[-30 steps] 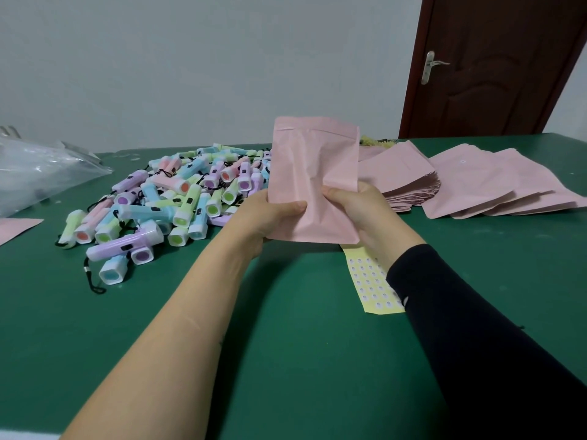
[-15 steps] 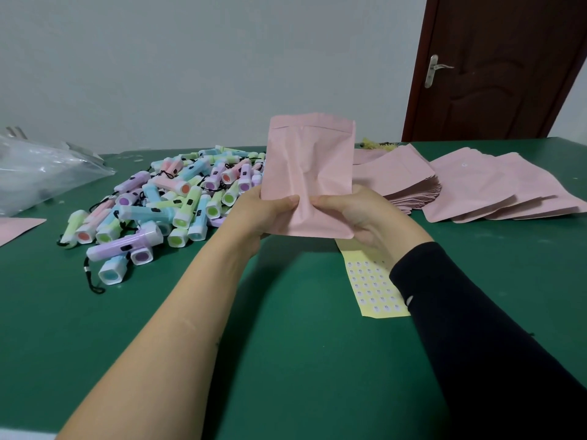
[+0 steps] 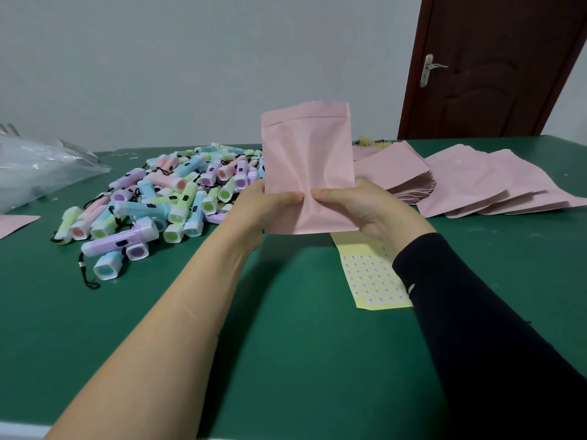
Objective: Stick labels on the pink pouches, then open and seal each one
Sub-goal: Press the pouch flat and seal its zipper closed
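Observation:
I hold one pink pouch [image 3: 309, 160] upright above the green table [image 3: 286, 344], its zip strip at the top. My left hand [image 3: 259, 211] grips its lower left edge and my right hand [image 3: 365, 208] grips its lower right edge, thumbs nearly meeting on the front. The pouch creases between my thumbs. A yellow sheet of small round labels [image 3: 371, 281] lies flat under my right wrist, partly hidden by my sleeve. A stack of pink pouches [image 3: 397, 176] and a fanned row of further pink pouches [image 3: 482, 185] lie to the right.
A heap of pastel toy flashlights [image 3: 158, 198] with black cords fills the table's left middle. A clear plastic bag [image 3: 38, 166] sits at the far left, a loose pink pouch [image 3: 14, 223] near the left edge. A brown door [image 3: 495, 65] stands behind.
Both hands have lifted the pouch slightly and turned it squarer to me. My thumbs have moved closer together on its lower front.

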A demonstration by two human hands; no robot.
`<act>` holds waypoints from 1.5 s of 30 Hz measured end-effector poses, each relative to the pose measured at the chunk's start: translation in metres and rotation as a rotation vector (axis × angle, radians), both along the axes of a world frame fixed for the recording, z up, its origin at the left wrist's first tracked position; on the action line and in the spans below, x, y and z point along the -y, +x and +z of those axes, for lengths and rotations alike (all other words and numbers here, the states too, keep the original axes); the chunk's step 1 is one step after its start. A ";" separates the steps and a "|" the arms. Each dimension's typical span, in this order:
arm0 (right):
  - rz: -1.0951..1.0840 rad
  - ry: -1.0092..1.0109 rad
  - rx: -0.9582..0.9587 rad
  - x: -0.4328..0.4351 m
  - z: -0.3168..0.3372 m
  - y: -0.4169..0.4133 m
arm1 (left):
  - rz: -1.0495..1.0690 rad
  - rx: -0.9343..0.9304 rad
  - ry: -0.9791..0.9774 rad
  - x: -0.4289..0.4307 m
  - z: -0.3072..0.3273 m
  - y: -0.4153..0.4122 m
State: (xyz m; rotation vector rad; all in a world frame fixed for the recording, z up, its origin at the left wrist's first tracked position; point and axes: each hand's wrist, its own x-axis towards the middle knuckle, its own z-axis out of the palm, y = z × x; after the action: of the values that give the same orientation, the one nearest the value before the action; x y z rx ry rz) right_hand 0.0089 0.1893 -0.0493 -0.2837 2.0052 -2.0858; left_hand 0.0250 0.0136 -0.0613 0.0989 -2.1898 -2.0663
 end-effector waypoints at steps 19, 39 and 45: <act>-0.045 0.051 0.022 0.002 0.005 0.006 | -0.077 0.010 0.253 0.005 0.003 0.012; -0.043 -0.101 0.081 0.012 -0.002 0.001 | -0.057 0.124 0.249 0.003 0.016 0.019; -0.011 -0.074 0.030 0.011 -0.002 0.002 | -0.044 0.152 0.312 -0.002 0.019 0.025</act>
State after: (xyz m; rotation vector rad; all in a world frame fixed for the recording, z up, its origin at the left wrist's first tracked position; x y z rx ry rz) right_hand 0.0105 0.1786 -0.0512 -0.2535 1.9196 -2.1616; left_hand 0.0497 0.0152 -0.0425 0.2475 -1.9421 -2.4851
